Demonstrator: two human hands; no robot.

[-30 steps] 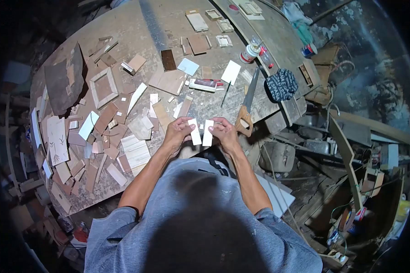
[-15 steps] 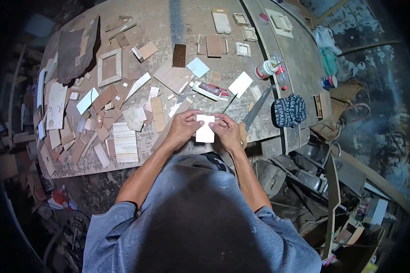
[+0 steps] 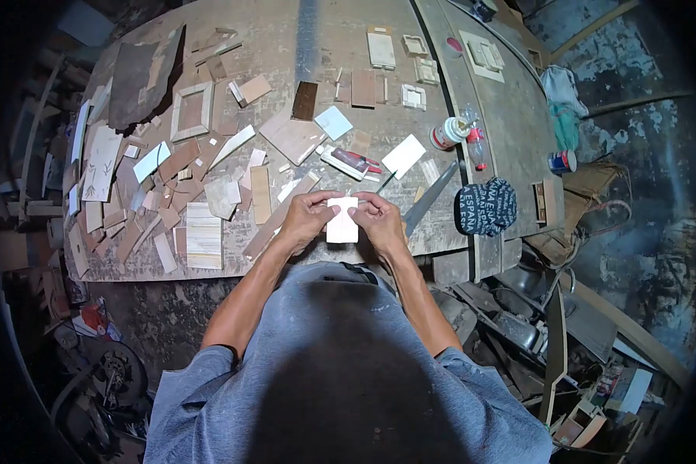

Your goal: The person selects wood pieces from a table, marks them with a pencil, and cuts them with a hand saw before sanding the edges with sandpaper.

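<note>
A small pale rectangular piece of wood (image 3: 342,230) is held upright near the table's front edge, close to my body. My left hand (image 3: 305,223) pinches its upper left edge between thumb and fingers. On the other side, my right hand (image 3: 380,223) grips the upper right edge the same way, thumb on the near face. The fingertips behind the piece are partly hidden. Beyond my hands lies a red-and-grey tool (image 3: 352,161) on a white block. A hand saw (image 3: 431,198) rests just right of my right hand.
Wood offcuts (image 3: 179,161) and a wooden frame (image 3: 191,110) cover the left of the worktable (image 3: 274,46). Small frame pieces (image 3: 414,96) lie at the back. To the right are a white jar (image 3: 447,134), a plastic bottle (image 3: 478,147) and a dark patterned cap (image 3: 487,209).
The view has shifted and turned slightly. Both hands keep the same hold on the piece of wood, which looks almost unmoved before my body.
</note>
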